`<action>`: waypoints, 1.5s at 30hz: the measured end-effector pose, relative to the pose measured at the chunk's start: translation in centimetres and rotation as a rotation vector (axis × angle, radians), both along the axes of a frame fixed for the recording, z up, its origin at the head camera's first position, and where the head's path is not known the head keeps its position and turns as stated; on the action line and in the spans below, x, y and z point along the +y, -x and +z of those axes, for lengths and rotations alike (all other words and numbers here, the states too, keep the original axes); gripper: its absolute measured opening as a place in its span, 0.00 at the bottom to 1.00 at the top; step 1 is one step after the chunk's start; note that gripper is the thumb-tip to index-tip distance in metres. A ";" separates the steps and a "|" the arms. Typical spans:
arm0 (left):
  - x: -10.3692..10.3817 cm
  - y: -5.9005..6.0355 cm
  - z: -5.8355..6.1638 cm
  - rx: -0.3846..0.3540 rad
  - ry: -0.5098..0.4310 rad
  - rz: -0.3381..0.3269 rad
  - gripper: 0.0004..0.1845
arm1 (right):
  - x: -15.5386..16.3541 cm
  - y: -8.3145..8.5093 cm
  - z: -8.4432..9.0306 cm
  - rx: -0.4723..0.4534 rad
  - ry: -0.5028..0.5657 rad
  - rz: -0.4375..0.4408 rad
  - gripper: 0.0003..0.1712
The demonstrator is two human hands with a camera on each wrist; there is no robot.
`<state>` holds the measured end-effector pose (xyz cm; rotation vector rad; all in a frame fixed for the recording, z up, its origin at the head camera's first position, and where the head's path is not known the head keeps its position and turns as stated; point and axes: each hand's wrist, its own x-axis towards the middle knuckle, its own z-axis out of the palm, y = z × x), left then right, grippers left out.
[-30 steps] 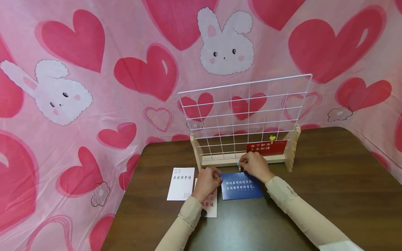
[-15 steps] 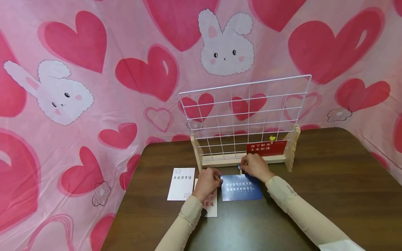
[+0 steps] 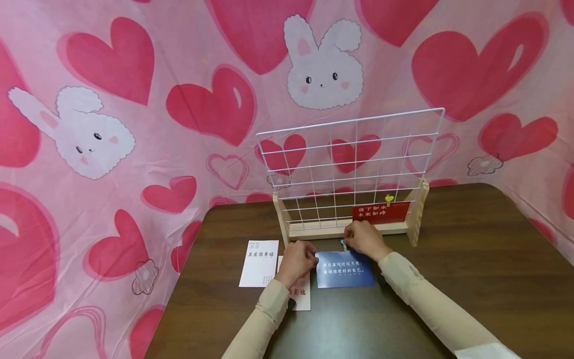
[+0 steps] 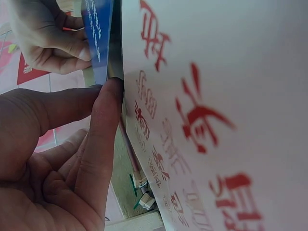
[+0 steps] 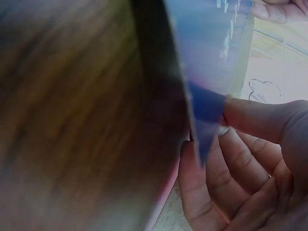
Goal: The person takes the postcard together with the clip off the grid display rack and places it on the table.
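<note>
A blue card with white writing is held in front of the wire rack. My left hand pinches its upper left corner between thumb and index finger, seen close up in the left wrist view. My right hand grips the upper edge, thumb against the printed face and fingers behind. A small light-blue clip shows at the card's top edge, beside my right fingertips. Beneath my left hand lies a white card with red writing, partly covered by the hand in the head view.
A white wire grid rack on a wooden base stands behind my hands. On it hangs a red card with a yellow heart clip. Another white card lies left on the brown table. A pink curtain hangs behind.
The blue card's top edge and its clip have shifted slightly down, toward the body, along with my right hand. My left hand stays at the same corner.
</note>
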<state>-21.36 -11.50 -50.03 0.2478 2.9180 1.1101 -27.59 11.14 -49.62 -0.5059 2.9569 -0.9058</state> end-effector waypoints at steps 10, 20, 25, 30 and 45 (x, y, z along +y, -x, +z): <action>0.1 -0.2 0.2 -0.014 -0.008 0.011 0.09 | 0.0 -0.1 -0.1 -0.009 -0.023 -0.005 0.03; -0.1 -0.2 0.3 0.004 0.004 0.005 0.10 | 0.3 0.1 0.3 -0.026 -0.001 -0.022 0.06; -0.1 -0.3 0.4 -0.019 -0.019 0.016 0.11 | 0.7 0.0 0.3 -0.014 0.014 -0.022 0.06; 0.3 -0.5 0.7 0.052 0.038 -0.003 0.10 | 0.8 -0.1 0.1 -0.013 0.017 -0.018 0.05; 1.1 -0.7 1.3 -0.004 0.070 -0.030 0.13 | 0.5 -0.6 0.0 -0.026 0.035 0.001 0.05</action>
